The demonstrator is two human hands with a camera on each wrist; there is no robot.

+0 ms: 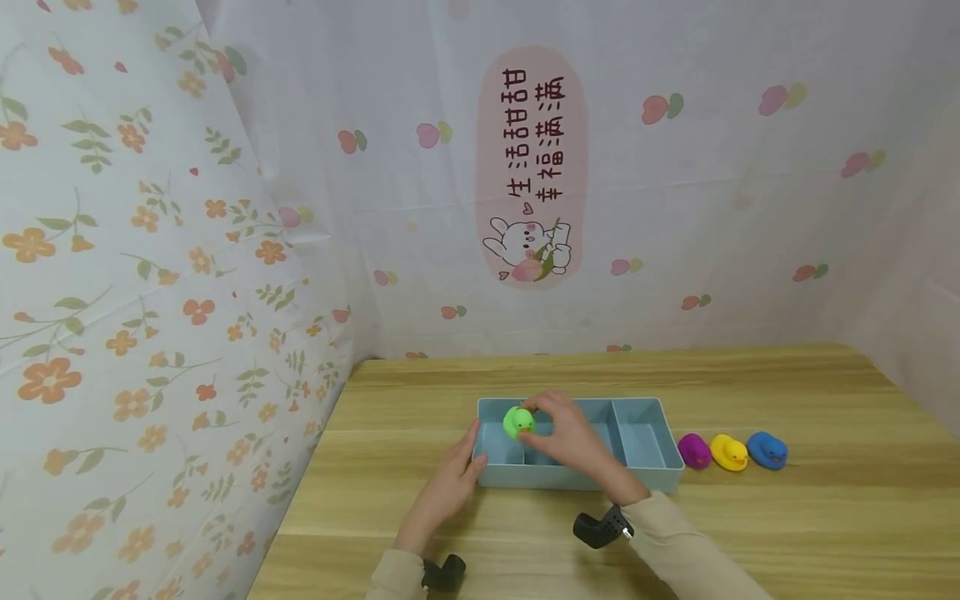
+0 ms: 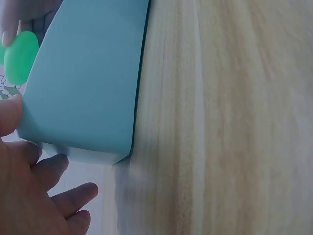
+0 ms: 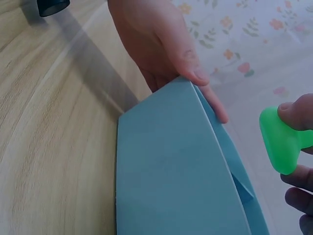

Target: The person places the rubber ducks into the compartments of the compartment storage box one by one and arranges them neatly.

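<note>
A light-blue divided box (image 1: 581, 478) lies lengthwise on the table. My left hand (image 1: 448, 487) rests against its left end, thumb on the rim near the front corner and fingers fairly straight along the end wall. In the left wrist view the lower fingers (image 2: 73, 199) spread apart, off the box. My right hand (image 1: 567, 435) pinches a bright green toy duck (image 1: 519, 422) between thumb and fingers, over the box's left compartment. In the right wrist view the duck (image 3: 279, 142) hangs above the rim, partly cut off by the frame edge.
To the right of the box, a purple duck (image 1: 694, 451), a yellow duck (image 1: 729, 452) and a blue duck (image 1: 767, 450) stand in a row on the wooden table (image 1: 825, 517). Dividers split the box into compartments. Patterned cloth (image 1: 420, 183) hangs behind the table and at the left.
</note>
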